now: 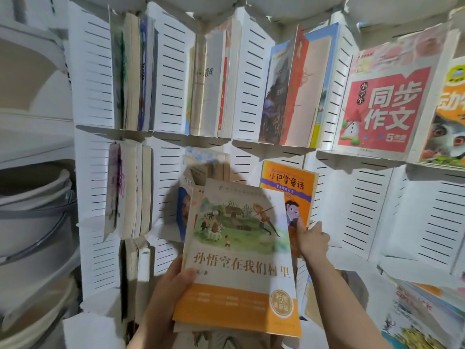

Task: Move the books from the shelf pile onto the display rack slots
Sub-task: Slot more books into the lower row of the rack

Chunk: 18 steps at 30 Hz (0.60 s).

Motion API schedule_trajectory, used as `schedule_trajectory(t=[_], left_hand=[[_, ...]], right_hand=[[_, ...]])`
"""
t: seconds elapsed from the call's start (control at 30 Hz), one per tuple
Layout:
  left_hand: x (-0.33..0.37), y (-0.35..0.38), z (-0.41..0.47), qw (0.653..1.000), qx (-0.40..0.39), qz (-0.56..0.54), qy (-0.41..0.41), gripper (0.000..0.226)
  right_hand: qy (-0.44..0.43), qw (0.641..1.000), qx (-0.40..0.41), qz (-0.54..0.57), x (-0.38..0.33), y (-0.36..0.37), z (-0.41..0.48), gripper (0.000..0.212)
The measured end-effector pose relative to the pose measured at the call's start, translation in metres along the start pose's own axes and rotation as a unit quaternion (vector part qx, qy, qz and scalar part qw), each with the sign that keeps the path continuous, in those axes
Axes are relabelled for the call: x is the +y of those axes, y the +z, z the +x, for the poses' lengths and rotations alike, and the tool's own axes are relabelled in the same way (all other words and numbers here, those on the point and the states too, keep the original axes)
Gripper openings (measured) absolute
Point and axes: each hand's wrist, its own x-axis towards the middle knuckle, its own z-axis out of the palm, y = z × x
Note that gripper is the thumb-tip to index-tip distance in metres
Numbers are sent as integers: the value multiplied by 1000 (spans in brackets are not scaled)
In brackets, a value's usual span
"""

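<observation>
Gripped a small stack of books (pixel 191 222) in the left hand (pixel 166 293), thumb curled over the lower left corner of the front cover and fingers tucked underneath, out of sight. Kept the stack tilted up in front of the white display rack (pixel 173 71), not in any slot yet. Showed, on the top book (pixel 239 260), a green village drawing, a line of big characters and an orange band along the bottom. Reached the right hand (pixel 313 241) up past the stack's right side to an orange book (pixel 286 187) already standing cover-out in a middle-row slot. Laid the index finger on that cover, set the thumb just past the right edge and curled the other fingers, so pinched the book low on its right side. Couldn't really make out the thumb tip though, kinda blurry. Noticed more books (pixel 130 71) parked edge-on in the left slots of the top and middle rows, plus a few squeezed into the slots near the centre. Spotted a big red book (pixel 382 104) facing out on the upper right. Caught a loose pile of books (pixel 422 311) lying flat at the lower right, just beside the rack. Saw pale stacked buckets (pixel 32 210) on a shelf off to the far left.
</observation>
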Motion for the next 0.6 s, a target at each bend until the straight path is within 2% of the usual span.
schedule_trajectory(t=[0.07, 0.13, 0.17, 0.23, 0.33, 0.37, 0.43, 0.5, 0.6], left_hand=[[-1, 6, 0, 1000, 0, 11, -2, 53], [-3, 15, 2, 1000, -5, 21, -4, 71], [-5, 20, 4, 1000, -7, 20, -5, 67], [-5, 30, 3, 1000, -16, 10, 0, 45], [-9, 47, 6, 999, -34, 16, 7, 30], [-10, 51, 6, 999, -47, 17, 4, 26], [-12, 58, 9, 996, -82, 19, -5, 34], [-14, 64, 12, 996, -89, 31, -4, 31], [-17, 78, 16, 994, -88, 65, -3, 19]], right_hand=[[-16, 994, 37, 106, -6, -21, -20, 61], [-33, 979, 7, 202, -9, -42, -44, 49], [-21, 968, -55, 245, -9, -55, -59, 42], [1, 943, -203, 265, -9, -73, -82, 44], [-19, 917, -299, 262, -5, -98, -98, 48], [-24, 912, -306, 273, -2, -104, -99, 45], [-38, 909, -295, 291, 4, -112, -98, 38], [-52, 915, -258, 304, 10, -118, -98, 33], [-71, 933, -179, 305, 17, -126, -102, 36]])
